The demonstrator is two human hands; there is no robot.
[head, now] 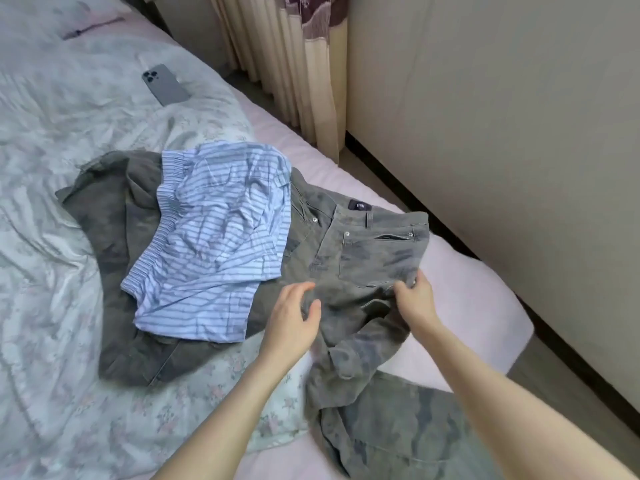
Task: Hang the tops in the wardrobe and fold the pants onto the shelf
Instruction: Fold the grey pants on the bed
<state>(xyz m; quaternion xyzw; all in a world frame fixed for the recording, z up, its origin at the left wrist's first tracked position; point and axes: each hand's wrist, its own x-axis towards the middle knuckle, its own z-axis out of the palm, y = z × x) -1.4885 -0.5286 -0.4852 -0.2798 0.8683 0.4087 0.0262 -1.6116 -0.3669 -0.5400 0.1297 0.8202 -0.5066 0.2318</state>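
Pants [363, 271]: grey camouflage, spread on the bed [467, 306], legs trailing toward the viewer.
Right hand [417, 296]: grip pinches the seat fabric.
Left hand [294, 317]: grip released, fingers loosely curved over the cloth.
Risk: one-sided pull likely drags the striped shorts [211, 237] askew.
Risk: legs may slide off the bed edge.
Surface: floral quilt [52, 237], soft and rumpled; phone [165, 85] lies on it.
Room: curtain [294, 64] and a pale panel at right.

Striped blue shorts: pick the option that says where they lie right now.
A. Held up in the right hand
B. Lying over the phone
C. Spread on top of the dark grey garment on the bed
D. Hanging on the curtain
C: the striped blue shorts lie spread over the dark grey garment on the bed, apart from both hands and the phone.
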